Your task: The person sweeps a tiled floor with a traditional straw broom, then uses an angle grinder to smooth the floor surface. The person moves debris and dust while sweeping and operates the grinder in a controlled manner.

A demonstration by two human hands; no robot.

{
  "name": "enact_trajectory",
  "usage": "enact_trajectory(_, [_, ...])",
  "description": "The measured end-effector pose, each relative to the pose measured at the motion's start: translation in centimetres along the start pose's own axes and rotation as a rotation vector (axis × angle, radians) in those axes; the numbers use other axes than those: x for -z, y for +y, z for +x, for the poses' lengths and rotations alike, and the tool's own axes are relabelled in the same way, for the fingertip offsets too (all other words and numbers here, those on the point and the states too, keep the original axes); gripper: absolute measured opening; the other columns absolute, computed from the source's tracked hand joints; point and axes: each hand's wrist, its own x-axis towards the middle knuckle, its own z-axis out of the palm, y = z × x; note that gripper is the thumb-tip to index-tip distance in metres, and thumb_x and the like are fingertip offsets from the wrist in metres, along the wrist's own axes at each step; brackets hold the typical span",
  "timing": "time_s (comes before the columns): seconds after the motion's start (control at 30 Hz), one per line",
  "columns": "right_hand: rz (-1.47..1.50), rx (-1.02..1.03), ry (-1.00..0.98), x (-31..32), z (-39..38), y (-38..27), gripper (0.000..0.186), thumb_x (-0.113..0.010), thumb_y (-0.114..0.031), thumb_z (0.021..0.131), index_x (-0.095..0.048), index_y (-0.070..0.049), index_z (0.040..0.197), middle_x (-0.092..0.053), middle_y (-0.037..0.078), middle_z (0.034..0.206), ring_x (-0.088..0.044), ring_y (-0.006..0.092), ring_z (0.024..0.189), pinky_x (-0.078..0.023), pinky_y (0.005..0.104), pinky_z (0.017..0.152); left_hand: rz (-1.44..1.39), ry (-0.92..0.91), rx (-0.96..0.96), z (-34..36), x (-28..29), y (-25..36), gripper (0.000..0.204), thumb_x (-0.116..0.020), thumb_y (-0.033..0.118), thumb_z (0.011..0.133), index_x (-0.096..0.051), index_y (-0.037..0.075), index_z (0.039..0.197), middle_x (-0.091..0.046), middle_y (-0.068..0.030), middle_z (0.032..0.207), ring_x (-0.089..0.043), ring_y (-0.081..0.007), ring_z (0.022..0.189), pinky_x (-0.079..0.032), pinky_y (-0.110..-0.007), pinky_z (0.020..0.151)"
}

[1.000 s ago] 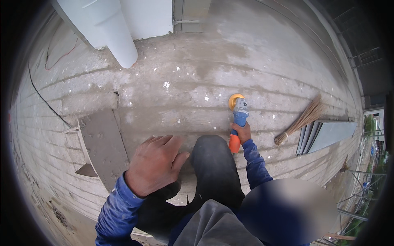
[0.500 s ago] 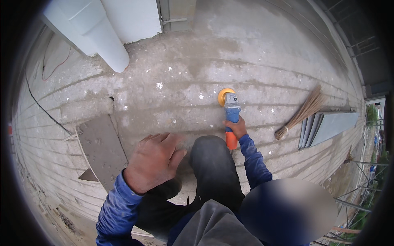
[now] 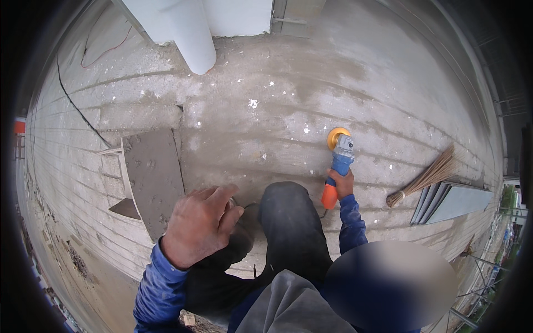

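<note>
Here's the blue-and-orange grinder (image 3: 342, 160), yellow disc (image 3: 335, 136) over the grey floor (image 3: 233, 133), right hand (image 3: 343, 182) wrapped round its body, while the left hand (image 3: 201, 226) hangs half-curled beside the bent knee (image 3: 287, 205), whether gripping anything I can't tell, and a stick bundle (image 3: 425, 176) lies off right.

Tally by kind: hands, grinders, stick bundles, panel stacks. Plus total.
Hands: 2 (left hand, right hand)
Grinder: 1
Stick bundle: 1
Panel stack: 1
Total: 5
</note>
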Motion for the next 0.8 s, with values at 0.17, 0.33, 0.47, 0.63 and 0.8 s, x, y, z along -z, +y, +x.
enact_trajectory(0.17, [-0.039, -0.011, -0.027, -0.5, -2.1, 0.7, 0.043, -0.090, -0.022, 0.083, -0.069, 0.001, 0.112, -0.072, 0.006, 0.099, -0.066, 0.0144, 0.083, -0.057, 0.0342, 0.077, 0.007, -0.013, 0.023, -1.1, 0.4, -0.6, 0.028, -0.076, 0.010, 0.092, -0.069, 0.000, 0.117, -0.071, -0.0174, 0.087, -0.071, -0.0394, 0.080, -0.056, -0.046, 0.074])
enact_trajectory(0.33, [0.025, -0.113, -0.012, 0.1, -4.9, 2.1, 0.043, -0.089, -0.022, 0.082, -0.068, 0.000, 0.112, -0.071, 0.007, 0.098, -0.067, 0.0149, 0.081, -0.057, 0.0342, 0.075, -0.006, -0.047, 0.007, -0.6, -0.3, -0.2, 0.029, -0.076, 0.012, 0.092, -0.068, 0.001, 0.118, -0.071, -0.0187, 0.091, -0.070, -0.0417, 0.084, -0.056, -0.049, 0.079])
enact_trajectory(0.47, [0.058, -0.019, 0.033, -0.5, -2.2, 1.5, 0.038, -0.087, -0.020, 0.085, -0.066, -0.002, 0.112, -0.068, 0.004, 0.093, -0.066, 0.0145, 0.074, -0.057, 0.0338, 0.067, 0.028, -0.047, -0.089, 0.5, -0.9, 0.4, 0.029, -0.074, 0.008, 0.090, -0.068, 0.001, 0.119, -0.071, -0.0176, 0.085, -0.071, -0.0392, 0.079, -0.056, -0.047, 0.075])
enact_trajectory(0.63, [0.130, -0.030, 0.018, -1.6, 0.6, -0.6, 0.039, -0.087, -0.019, 0.085, -0.066, -0.001, 0.112, -0.068, 0.005, 0.092, -0.067, 0.0155, 0.071, -0.058, 0.0343, 0.064, 0.040, -0.063, -0.116, 1.3, -1.7, 1.0, 0.028, -0.073, 0.010, 0.092, -0.069, 0.002, 0.118, -0.071, -0.0177, 0.086, -0.071, -0.0392, 0.080, -0.056, -0.047, 0.074])
enact_trajectory(0.8, [0.272, -0.070, 0.078, -1.4, -0.5, -0.5, 0.040, -0.088, -0.020, 0.085, -0.066, 0.000, 0.112, -0.068, 0.007, 0.092, -0.067, 0.0162, 0.070, -0.058, 0.0347, 0.062, 0.026, -0.033, -0.115, 1.1, -1.3, 1.3, 0.026, -0.074, 0.011, 0.094, -0.069, 0.001, 0.117, -0.071, -0.0180, 0.085, -0.071, -0.0390, 0.080, -0.056, -0.047, 0.074])
